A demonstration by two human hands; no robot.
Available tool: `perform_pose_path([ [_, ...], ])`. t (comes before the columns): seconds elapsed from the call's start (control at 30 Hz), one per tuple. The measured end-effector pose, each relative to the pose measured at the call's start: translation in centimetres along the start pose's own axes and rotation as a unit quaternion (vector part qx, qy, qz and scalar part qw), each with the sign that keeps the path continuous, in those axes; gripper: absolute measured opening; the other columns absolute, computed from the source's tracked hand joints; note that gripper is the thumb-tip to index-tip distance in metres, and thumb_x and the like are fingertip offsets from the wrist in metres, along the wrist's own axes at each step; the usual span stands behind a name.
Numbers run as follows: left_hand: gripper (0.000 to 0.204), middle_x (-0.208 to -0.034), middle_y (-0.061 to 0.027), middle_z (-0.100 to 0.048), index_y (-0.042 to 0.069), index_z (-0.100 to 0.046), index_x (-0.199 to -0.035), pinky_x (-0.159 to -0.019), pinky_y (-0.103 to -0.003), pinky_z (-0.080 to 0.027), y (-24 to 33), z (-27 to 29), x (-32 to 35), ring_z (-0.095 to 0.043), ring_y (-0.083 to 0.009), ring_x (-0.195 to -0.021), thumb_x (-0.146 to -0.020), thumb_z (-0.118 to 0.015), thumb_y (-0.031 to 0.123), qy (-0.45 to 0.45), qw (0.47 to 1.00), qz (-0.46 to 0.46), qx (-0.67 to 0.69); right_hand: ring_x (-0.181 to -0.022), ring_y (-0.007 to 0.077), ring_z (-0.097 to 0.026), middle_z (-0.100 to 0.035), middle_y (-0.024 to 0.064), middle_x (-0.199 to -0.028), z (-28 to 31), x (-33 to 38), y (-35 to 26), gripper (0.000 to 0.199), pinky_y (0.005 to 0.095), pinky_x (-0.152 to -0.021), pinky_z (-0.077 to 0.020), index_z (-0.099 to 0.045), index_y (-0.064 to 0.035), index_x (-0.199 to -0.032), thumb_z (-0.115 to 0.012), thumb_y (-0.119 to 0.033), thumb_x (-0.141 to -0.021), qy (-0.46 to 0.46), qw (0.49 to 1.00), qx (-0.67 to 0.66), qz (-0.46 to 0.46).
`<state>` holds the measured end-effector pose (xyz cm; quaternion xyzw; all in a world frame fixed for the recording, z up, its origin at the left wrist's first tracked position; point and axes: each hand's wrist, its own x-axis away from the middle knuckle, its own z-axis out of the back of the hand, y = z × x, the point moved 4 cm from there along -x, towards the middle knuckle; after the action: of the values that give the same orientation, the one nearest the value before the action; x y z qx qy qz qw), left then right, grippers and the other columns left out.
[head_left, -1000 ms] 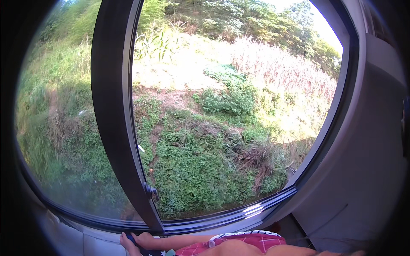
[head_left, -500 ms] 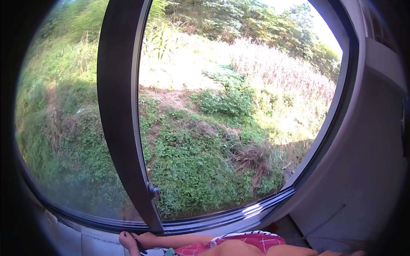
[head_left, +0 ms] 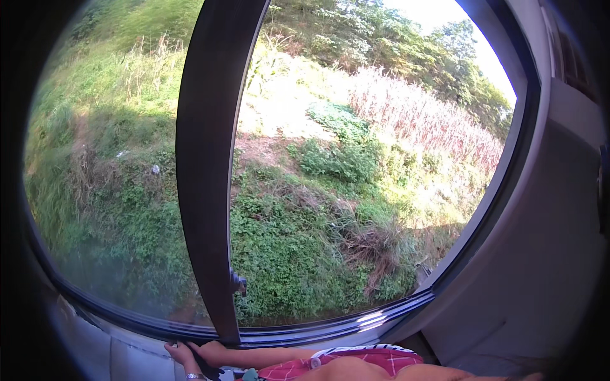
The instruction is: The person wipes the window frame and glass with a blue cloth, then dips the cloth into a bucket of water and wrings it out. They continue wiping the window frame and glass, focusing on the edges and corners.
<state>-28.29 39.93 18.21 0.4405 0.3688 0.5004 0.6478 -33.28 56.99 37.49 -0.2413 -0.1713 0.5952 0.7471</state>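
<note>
Both of my hands are low in the head view, close together just below the window's bottom frame. My left hand [head_left: 182, 353] has its fingers curled in and a band at the wrist. Beside it, my right hand [head_left: 211, 351] reaches across from the right, fingers bent toward the left one. A dark, limp-looking strip [head_left: 204, 366] runs down between the two hands. Its upper end is lost among the fingers, and its kind is unclear. Above the hands rises the dark upright bar [head_left: 206, 190] of a sliding window, with a small latch [head_left: 239, 282] on its right edge.
A pale tiled ledge [head_left: 143, 355] lies under the window. The metal bottom track [head_left: 330, 333] curves off to the right, beside a plain wall [head_left: 527, 254]. Red checked clothing [head_left: 375, 359] shows at the lower edge. Outside is a green slope [head_left: 298, 254].
The view has shifted, so the window bar and latch appear farther right. My hands appear slightly farther left and higher, still close together. More of the dark strip and a wrist band show.
</note>
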Motion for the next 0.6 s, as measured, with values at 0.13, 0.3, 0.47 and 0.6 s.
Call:
perform_pose_path([
  [0.13, 0.04, -0.103, -0.0172, -0.06, -0.003, -0.049, -0.107, -0.08, -0.042, -0.047, -0.8, 0.6, 3.2, -0.059, -0.0301, -0.091, -0.091, -0.056, 0.033, -0.133, 0.952, 0.047, 0.27, -0.068, 0.0363, -0.064, -0.064, 0.0201, -0.079, -1.0, -0.5, 0.8, 0.075, 0.0442, -0.058, -0.0502, -0.022, -0.0009, -0.141, -0.057, -0.011, -0.076, -0.006, 1.0, 0.02, -0.01],
  [0.3, 0.047, -0.105, -0.0128, -0.06, 0.001, -0.056, -0.107, -0.081, -0.04, -0.048, -0.1, -0.7, 4.3, -0.058, -0.026, -0.094, -0.095, -0.047, 0.046, -0.28, 0.773, 0.311, 0.477, -0.067, 0.0362, -0.065, -0.065, 0.0201, -0.077, -0.9, -1.6, 0.1, 0.073, 0.044, -0.057, -0.0511, -0.027, 0.0055, -0.136, -0.06, -0.01, -0.073, -0.009, 0.998, 0.067, -0.012],
  [0.47, 0.022, -0.093, -0.0083, -0.06, 0.002, -0.056, -0.097, -0.076, -0.036, -0.047, -1.8, 0.3, 2.3, -0.057, -0.0199, -0.084, -0.092, -0.055, 0.024, -0.265, 0.812, 0.208, 0.477, -0.066, 0.0361, -0.066, -0.065, 0.0201, -0.075, 0.1, -2.5, -1.8, 0.071, 0.0437, -0.056, -0.0521, -0.033, 0.0119, -0.131, -0.064, -0.009, -0.07, -0.016, 0.993, 0.119, -0.007],
  [0.6, 0.007, -0.083, -0.0055, -0.057, 0.001, -0.054, -0.088, -0.07, -0.03, -0.047, 1.7, 0.8, 2.8, -0.053, -0.0151, -0.075, -0.083, -0.059, 0.003, -0.146, 0.921, 0.161, 0.323, -0.065, 0.0357, -0.066, -0.066, 0.02, -0.077, -0.8, -2.5, -0.1, 0.076, 0.0437, -0.056, -0.0522, -0.032, 0.0115, -0.132, -0.067, -0.009, -0.068, -0.039, 0.991, 0.125, -0.03],
])
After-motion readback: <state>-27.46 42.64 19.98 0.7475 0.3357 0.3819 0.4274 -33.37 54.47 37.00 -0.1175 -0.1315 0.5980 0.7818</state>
